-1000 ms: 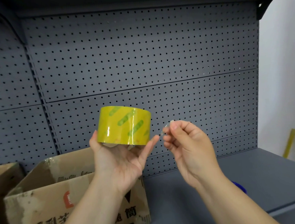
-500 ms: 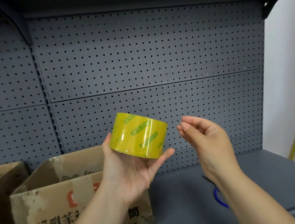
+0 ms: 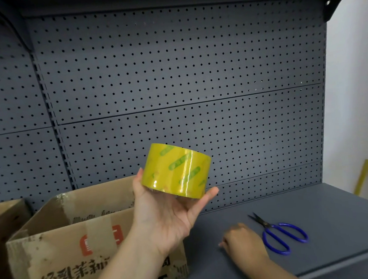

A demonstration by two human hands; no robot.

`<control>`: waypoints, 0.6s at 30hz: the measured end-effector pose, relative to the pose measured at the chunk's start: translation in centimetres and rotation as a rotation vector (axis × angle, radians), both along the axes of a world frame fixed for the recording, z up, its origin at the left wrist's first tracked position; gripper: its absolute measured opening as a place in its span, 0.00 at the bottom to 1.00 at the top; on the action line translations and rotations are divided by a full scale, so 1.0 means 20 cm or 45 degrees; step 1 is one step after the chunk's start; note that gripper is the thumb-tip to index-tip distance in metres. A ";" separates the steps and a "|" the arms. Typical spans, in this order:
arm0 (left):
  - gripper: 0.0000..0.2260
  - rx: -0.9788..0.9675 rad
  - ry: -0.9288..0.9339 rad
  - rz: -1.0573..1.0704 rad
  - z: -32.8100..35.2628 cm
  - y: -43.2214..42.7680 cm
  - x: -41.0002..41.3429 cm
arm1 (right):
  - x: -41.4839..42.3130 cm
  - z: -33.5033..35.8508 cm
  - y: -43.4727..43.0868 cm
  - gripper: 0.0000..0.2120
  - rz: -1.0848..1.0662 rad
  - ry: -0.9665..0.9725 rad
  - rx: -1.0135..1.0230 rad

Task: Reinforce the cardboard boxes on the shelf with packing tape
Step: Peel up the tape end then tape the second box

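My left hand (image 3: 165,215) holds a wide yellow roll of packing tape (image 3: 176,170) up in front of the pegboard, thumb on one side and fingers on the other. Below it, an open worn cardboard box (image 3: 77,251) with printed characters and old tape stands on the grey shelf (image 3: 330,222). My right hand (image 3: 241,242) is low over the shelf, blurred, fingers curled with nothing in them, just left of blue-handled scissors (image 3: 278,233) that lie flat on the shelf.
A second cardboard box (image 3: 2,215) sits at the far left edge. The grey pegboard back wall (image 3: 174,85) rises behind everything. A white wall and a yellow strip (image 3: 362,177) lie to the right of the shelf unit.
My right hand let go of the tape end beside the roll and dropped down to the shelf near the scissors. The left hand tilted the roll slightly. The view shifted left, uncovering the scissors.
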State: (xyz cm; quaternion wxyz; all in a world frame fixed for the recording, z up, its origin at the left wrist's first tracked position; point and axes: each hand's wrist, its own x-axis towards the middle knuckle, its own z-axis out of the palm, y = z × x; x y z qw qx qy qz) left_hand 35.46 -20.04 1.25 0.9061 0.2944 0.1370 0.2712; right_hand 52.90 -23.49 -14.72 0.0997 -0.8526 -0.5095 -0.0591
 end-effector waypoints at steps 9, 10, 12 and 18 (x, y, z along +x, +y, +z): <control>0.33 -0.014 0.010 0.005 -0.02 0.01 0.00 | 0.03 -0.09 0.01 0.28 0.049 0.093 -0.292; 0.33 -0.015 0.009 0.007 -0.02 0.01 0.00 | 0.02 -0.07 0.00 0.31 0.051 0.087 -0.315; 0.33 -0.021 0.002 0.009 -0.02 0.01 0.01 | 0.00 0.01 -0.01 0.36 0.033 0.080 -0.373; 0.31 0.091 -0.042 0.116 -0.03 0.01 0.02 | -0.16 0.57 -0.09 0.17 0.205 0.779 1.129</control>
